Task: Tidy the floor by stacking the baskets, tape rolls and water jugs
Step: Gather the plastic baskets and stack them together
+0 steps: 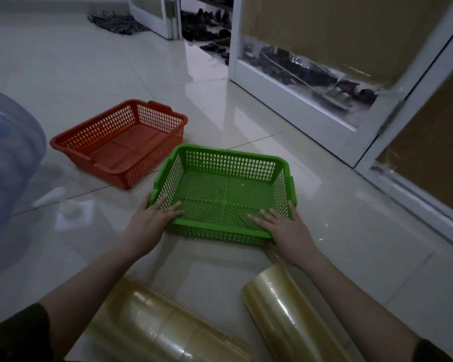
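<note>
A green mesh basket [228, 163] sits on the tiled floor in the middle of the view. My left hand [152, 218] grips its near left corner, fingers inside and thumb outside the rim. My right hand [285, 228] grips its near right corner, fingers lying inside over the rim. An orange mesh basket [120, 142] stands empty just behind and to the left, apart from the green one. Two stacks of clear yellowish tape rolls lie on their sides close to me, one at the left [162, 327] and one at the right [290, 309]. A translucent blue water jug [8, 163] fills the left edge.
A white-framed glass door [298, 100] stands open at the right, with dark shoes behind the glass and in the doorway. A dark mat [115, 20] lies at the far back. Glossy white floor tiles [63, 61] stretch behind the baskets.
</note>
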